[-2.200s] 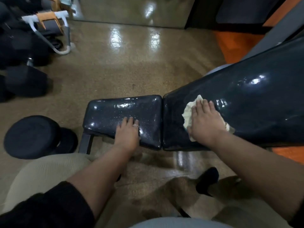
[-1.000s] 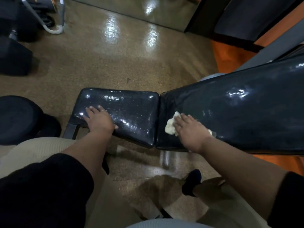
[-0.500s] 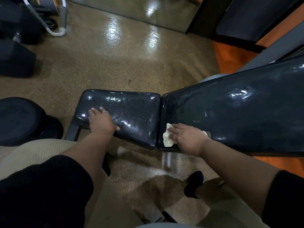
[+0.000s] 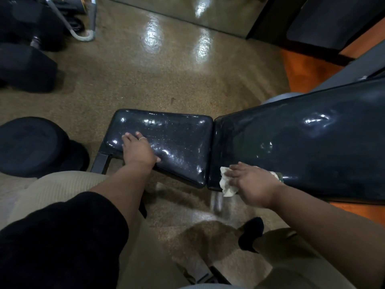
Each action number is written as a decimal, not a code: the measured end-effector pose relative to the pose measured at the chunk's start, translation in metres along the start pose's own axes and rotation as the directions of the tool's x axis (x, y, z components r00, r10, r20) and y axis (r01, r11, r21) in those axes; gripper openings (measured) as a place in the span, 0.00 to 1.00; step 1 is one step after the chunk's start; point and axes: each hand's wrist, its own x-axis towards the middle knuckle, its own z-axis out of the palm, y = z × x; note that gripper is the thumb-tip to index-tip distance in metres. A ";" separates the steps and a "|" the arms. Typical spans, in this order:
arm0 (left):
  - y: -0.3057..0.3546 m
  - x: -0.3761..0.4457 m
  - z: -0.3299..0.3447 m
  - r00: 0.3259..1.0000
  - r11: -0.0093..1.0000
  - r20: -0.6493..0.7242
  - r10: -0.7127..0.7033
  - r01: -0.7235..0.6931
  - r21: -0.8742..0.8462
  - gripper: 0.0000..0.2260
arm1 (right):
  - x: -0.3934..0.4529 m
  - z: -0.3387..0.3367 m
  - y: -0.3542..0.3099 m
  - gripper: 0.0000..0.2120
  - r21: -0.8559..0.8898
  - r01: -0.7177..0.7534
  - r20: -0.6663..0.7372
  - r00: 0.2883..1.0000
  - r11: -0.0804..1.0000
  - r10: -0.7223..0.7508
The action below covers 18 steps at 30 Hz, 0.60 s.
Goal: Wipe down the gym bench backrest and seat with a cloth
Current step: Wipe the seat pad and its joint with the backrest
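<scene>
One cloth, pale and crumpled, lies under the right hand at the near lower corner of the backrest, its bunched end poking out past the fingers toward the gap between the pads. Those fingers lie fairly straight and close together, pressing the cloth flat rather than pinching it. The left hand rests on the seat near its outer end, fingers spread loosely and holding nothing, thumb pointing toward the gap. The cloth looks soft, light and limp, so it will likely bunch and slide unless pressed with the whole palm; gathering it beneath the fingers should keep it from trailing off the edge. Both pads appear to be glossy vinyl, probably slick and firm, with little drag. Counted: one cloth, one seat, one backrest, two hands, one ring on the left hand. By my judgement the seat, beyond the fingertips, is the next surface to wipe.
</scene>
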 end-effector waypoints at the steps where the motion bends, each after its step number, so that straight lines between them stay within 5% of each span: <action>1: 0.001 0.001 0.000 1.000 1.000 -0.004 0.002 -0.002 -0.005 0.49 | 0.000 0.000 0.001 0.22 -0.004 -0.015 -0.021 1.000 1.000 0.015; 5: 0.001 0.005 0.000 1.000 0.999 -0.017 -0.025 0.024 -0.043 0.50 | 0.013 0.009 -0.008 0.22 -0.014 -0.036 -0.125 0.992 0.999 0.034; 15: 0.003 0.004 0.002 1.000 0.998 -0.015 -0.025 0.024 -0.053 0.50 | 0.027 0.013 -0.017 0.17 0.021 0.121 0.063 0.991 0.992 -0.122; 18: 0.003 0.004 0.003 0.999 0.998 -0.015 -0.028 0.027 -0.054 0.50 | 0.028 0.007 -0.005 0.17 0.023 0.060 -0.010 0.998 0.998 -0.060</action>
